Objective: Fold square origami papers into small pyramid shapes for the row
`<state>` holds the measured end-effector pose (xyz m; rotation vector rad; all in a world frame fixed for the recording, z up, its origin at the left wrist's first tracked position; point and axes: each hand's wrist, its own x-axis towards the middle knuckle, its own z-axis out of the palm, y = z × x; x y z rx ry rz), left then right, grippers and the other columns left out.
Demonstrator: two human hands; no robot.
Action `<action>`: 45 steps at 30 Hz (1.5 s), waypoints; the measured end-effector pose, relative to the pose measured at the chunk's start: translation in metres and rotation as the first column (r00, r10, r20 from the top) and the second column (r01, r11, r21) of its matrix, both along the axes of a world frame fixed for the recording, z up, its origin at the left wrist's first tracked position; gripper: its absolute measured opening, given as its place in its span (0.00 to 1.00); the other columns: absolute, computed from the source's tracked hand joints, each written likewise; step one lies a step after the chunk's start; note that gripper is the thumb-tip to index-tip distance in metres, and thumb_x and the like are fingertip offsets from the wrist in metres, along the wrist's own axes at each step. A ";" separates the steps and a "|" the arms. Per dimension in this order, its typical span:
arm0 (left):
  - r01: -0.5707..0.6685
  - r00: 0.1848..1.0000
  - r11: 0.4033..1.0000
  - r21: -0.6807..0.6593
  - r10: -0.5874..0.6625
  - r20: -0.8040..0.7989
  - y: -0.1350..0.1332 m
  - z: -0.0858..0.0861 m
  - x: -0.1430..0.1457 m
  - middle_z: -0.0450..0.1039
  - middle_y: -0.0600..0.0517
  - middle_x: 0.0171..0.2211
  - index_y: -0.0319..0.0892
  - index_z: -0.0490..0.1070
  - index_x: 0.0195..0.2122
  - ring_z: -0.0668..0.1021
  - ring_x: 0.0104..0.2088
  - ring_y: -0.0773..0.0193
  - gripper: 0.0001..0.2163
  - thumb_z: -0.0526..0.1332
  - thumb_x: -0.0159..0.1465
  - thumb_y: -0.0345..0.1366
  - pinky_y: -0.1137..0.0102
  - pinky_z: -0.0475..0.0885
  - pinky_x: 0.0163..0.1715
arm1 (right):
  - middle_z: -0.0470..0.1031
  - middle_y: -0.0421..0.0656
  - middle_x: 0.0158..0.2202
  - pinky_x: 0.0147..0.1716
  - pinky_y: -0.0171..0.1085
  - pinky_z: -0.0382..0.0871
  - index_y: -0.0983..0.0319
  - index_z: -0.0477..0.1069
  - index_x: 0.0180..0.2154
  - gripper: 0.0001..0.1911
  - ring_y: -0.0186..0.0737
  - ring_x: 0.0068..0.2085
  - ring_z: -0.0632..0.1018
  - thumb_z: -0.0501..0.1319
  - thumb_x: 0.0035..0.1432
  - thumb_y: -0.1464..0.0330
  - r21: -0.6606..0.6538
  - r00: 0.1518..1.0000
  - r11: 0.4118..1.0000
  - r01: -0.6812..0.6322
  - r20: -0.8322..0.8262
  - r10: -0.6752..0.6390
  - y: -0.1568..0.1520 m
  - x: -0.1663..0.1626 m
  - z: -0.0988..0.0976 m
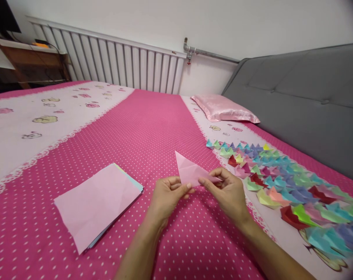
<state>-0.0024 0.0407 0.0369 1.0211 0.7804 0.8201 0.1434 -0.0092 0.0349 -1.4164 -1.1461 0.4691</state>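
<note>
A pink sheet of origami paper [191, 170], folded into a triangular shape with creases, is held up above the bed between both hands. My left hand [168, 196] pinches its lower left edge between thumb and fingers. On the other side, my right hand [229, 192] grips the lower right part, thumb in front and fingers behind. To the left lies a stack of coloured paper [99, 204], a pink sheet on top and blue and yellow edges peeking out. Rows of small folded paper boats [284, 182] in many colours stand to the right.
A pink polka-dot bedspread [153, 120] covers the bed. Near the grey headboard [310, 89] at the right lies a pink satin pillow [224, 109]. A white radiator [120, 62] runs along the wall, and a wooden desk [30, 62] stands at the far left.
</note>
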 end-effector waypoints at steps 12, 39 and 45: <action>-0.066 0.996 0.997 -0.029 0.065 -0.056 0.001 -0.001 0.001 0.75 0.49 0.20 0.35 0.72 0.23 0.74 0.20 0.72 0.09 0.68 0.48 0.36 0.79 0.68 0.22 | 0.72 0.35 0.22 0.21 0.29 0.69 0.59 0.59 0.34 0.17 0.31 0.21 0.74 0.66 0.46 0.65 0.077 0.972 0.995 0.070 -0.231 -0.051 -0.002 -0.004 0.004; -0.059 0.998 0.995 -0.076 0.057 -0.036 0.003 0.001 -0.004 0.75 0.49 0.20 0.34 0.70 0.21 0.74 0.19 0.73 0.10 0.68 0.47 0.35 0.80 0.68 0.22 | 0.67 0.36 0.18 0.24 0.31 0.60 0.63 0.72 0.22 0.09 0.29 0.21 0.66 0.66 0.46 0.64 0.001 0.969 1.000 -0.009 -0.245 0.009 0.002 0.000 -0.002; -0.063 0.998 0.996 -0.068 0.061 -0.022 0.005 0.000 -0.007 0.76 0.48 0.21 0.34 0.71 0.22 0.75 0.20 0.72 0.10 0.69 0.47 0.36 0.79 0.69 0.23 | 0.67 0.36 0.18 0.25 0.31 0.61 0.63 0.74 0.26 0.07 0.29 0.22 0.66 0.66 0.46 0.65 0.037 0.959 0.997 0.072 -0.278 -0.059 0.002 0.005 0.003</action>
